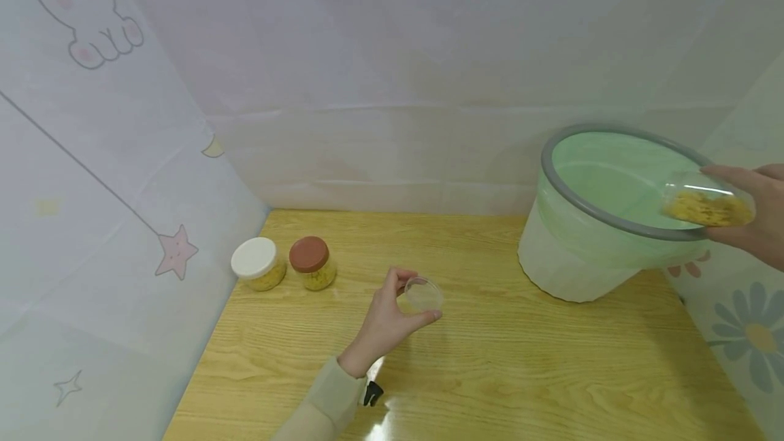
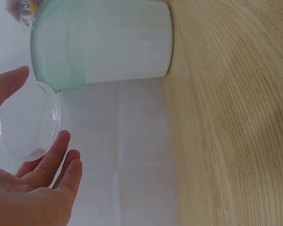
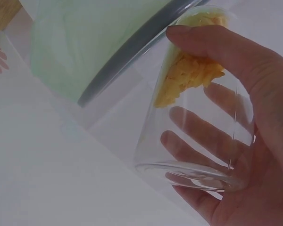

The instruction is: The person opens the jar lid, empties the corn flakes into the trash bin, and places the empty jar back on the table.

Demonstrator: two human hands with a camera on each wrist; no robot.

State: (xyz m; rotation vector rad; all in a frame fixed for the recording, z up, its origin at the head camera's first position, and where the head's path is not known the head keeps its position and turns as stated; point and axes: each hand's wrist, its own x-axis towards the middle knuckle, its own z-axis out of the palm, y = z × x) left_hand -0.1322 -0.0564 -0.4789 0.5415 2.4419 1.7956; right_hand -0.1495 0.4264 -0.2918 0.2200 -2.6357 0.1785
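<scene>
My left hand (image 1: 388, 315) pinches a clear round lid (image 1: 424, 293) by its edge above the table; in the left wrist view the lid (image 2: 30, 121) sits between thumb and fingers. At the far right, my right hand (image 1: 759, 206) grips a clear jar (image 1: 704, 182) tipped on its side over the rim of a bin (image 1: 572, 257). Yellow flakes (image 1: 704, 208) lie along the jar's lower side. In the right wrist view, fingers wrap the jar (image 3: 198, 136), with the flakes (image 3: 191, 73) gathered toward its mouth end. The bin has a light green liner and a grey rim.
Two closed jars of yellow contents stand at the table's left: a white-lidded jar (image 1: 260, 264) and a red-brown-lidded jar (image 1: 313, 263). A wooden table (image 1: 478, 373) lies beneath. Printed cloth walls (image 1: 392, 87) enclose the back and sides.
</scene>
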